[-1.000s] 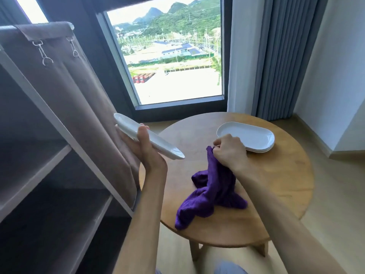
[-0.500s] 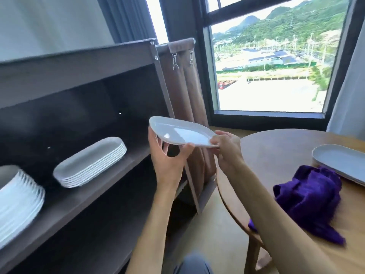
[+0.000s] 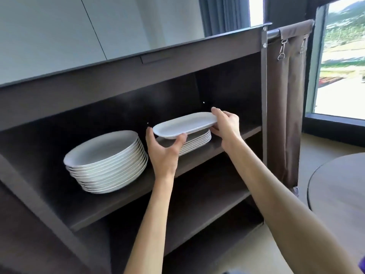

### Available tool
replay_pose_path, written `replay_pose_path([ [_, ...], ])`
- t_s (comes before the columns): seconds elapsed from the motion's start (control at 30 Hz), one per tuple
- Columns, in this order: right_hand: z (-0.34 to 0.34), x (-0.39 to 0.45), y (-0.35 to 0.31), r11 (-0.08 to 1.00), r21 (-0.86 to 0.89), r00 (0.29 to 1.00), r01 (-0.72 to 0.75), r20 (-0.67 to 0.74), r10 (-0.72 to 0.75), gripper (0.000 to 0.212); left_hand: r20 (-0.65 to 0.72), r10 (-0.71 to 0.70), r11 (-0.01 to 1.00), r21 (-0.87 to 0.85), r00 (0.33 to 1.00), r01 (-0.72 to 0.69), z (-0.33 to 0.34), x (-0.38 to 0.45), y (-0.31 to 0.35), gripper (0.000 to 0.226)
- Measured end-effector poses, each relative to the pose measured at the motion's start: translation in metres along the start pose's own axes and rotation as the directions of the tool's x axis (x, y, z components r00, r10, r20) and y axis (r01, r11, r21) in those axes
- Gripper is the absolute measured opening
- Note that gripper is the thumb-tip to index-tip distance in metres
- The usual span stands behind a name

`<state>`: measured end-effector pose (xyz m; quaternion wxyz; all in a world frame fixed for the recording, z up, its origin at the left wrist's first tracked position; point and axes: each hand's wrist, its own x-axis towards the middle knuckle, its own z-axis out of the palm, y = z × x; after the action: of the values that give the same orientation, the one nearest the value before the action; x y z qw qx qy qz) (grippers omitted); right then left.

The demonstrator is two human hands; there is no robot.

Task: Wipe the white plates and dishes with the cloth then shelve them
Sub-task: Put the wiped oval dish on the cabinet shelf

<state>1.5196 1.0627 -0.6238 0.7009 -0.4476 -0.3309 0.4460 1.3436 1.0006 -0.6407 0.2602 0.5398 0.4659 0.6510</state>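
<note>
Now we hold a long white dish point(image 3: 184, 123) (smooth, with round ends) just above the pile of long dishes point(image 3: 194, 142) on the shelf point(image 3: 199, 157). Our left hand point(image 3: 165, 150) and right hand point(image 3: 227, 124) curl their fingers round its two ends. Left of that pile sits a stack of round plates point(image 3: 105, 161).

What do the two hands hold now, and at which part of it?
Both hold one white oblong dish above the stack of oblong dishes. The left hand grips its near-left end, the right hand its far-right end.
</note>
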Motion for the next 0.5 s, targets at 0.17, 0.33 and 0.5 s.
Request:
replay_pose_path([
  [0.17,0.024,0.015,0.014,0.997,-0.076,1.0,-0.005,0.019,0.006,0.065,-0.029,-0.032,0.992,0.12,0.999,0.035,-0.01,0.023,-0.012,0.103],
  [0.33,0.042,0.031,0.022,0.987,-0.148,0.998,0.063,0.009,-0.063,0.036,-0.045,-0.02,0.982,0.186,0.999,0.028,-0.01,0.039,-0.025,0.062],
  [0.5,0.046,0.048,0.035,0.97,-0.229,0.997,0.082,0.029,-0.077,0.06,-0.047,-0.064,0.986,0.154,0.997,0.071,-0.007,0.05,-0.04,0.058],
])
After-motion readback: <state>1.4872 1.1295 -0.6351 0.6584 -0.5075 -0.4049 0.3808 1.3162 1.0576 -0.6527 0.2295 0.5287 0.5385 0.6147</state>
